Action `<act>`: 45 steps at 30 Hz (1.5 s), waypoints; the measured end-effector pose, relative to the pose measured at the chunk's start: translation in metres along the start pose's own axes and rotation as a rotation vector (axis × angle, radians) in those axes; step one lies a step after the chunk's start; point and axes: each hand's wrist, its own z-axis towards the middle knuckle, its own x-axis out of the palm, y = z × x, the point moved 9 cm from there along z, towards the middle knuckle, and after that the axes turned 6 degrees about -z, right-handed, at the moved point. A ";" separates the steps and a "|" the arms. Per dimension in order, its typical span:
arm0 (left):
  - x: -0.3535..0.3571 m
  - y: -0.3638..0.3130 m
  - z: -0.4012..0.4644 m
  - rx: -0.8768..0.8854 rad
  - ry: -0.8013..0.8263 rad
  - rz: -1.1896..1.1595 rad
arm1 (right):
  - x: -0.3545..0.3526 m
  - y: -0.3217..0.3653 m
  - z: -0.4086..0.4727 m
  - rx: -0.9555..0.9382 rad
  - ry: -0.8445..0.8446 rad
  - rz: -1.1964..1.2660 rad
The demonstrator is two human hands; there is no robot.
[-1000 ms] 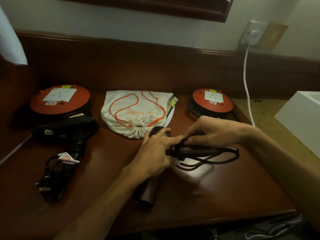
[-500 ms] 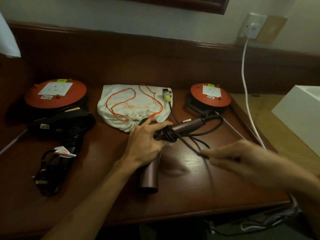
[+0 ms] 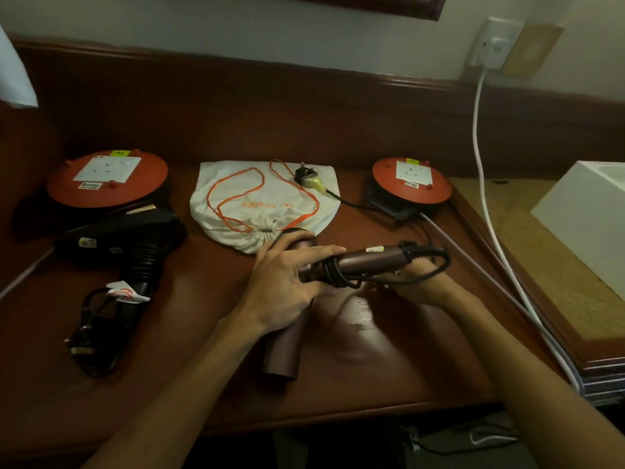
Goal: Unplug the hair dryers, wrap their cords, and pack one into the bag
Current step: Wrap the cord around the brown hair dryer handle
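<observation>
Head view. A dark wooden desk [image 3: 389,360] carries two hair dryers. The brown hair dryer [image 3: 287,333] lies at centre, its barrel pointing toward the near edge and its handle extending to the right. The left hand [image 3: 284,279] is wrapped around the junction of barrel and handle. Several turns of the black cord [image 3: 333,270] encircle the handle beside that hand; a loose loop continues to the right. The right hand [image 3: 419,279] sits under the handle's far end, fingers curled about the cord; how firmly they close cannot be told. The cord's plug [image 3: 309,177], yellow-tagged, rests on the white drawstring bag [image 3: 233,198], which lies flat behind the dryer with its orange string spread over it. The black hair dryer [image 3: 135,242] lies at left, its cord bundled near the handle. Two red cable reels [image 3: 108,179] [image 3: 412,179] stand at the back. A white cable [image 3: 480,157] hangs from the wall socket [image 3: 493,45].
</observation>
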 end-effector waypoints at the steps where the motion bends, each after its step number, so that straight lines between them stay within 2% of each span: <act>1: 0.003 -0.002 0.001 0.013 0.045 0.029 | -0.003 0.006 0.010 -0.021 0.025 -0.016; 4: 0.012 -0.008 0.002 0.041 0.146 0.128 | -0.014 0.011 0.042 -0.033 0.036 -0.181; 10: 0.027 -0.021 0.000 0.066 0.308 0.395 | -0.045 0.036 0.041 -0.050 0.081 -0.195; 17: 0.048 -0.021 0.009 -0.005 0.374 0.630 | -0.032 0.076 0.019 -0.132 0.070 -0.182; 20: 0.044 -0.018 0.013 -0.005 0.380 0.549 | -0.027 0.080 0.004 -0.148 0.115 -0.118; 25: 0.039 -0.015 0.013 -0.002 0.357 0.465 | -0.024 0.078 -0.023 -0.127 0.191 -0.170; 29: 0.032 -0.011 0.014 -0.029 0.309 0.410 | -0.035 0.069 -0.047 -0.020 0.069 -0.329; 32: 0.023 -0.008 0.016 -0.062 0.254 0.356 | -0.046 0.058 -0.067 0.088 -0.031 -0.594; 33: 0.019 -0.008 0.017 -0.081 0.230 0.322 | -0.047 0.057 -0.072 0.090 -0.064 -0.570; 37: 0.005 -0.004 0.018 -0.137 0.148 0.191 | -0.009 0.053 -0.073 -0.017 -0.052 -0.212; 39: 0.000 0.000 0.019 -0.153 0.112 0.129 | 0.014 0.044 -0.064 -0.052 -0.103 -0.207; 42: 0.002 -0.002 0.017 -0.148 0.113 0.163 | 0.028 0.035 -0.055 -0.055 -0.206 -0.325; 45: -0.001 -0.003 0.015 -0.141 0.097 0.134 | 0.029 0.030 -0.047 -0.030 -0.251 -0.169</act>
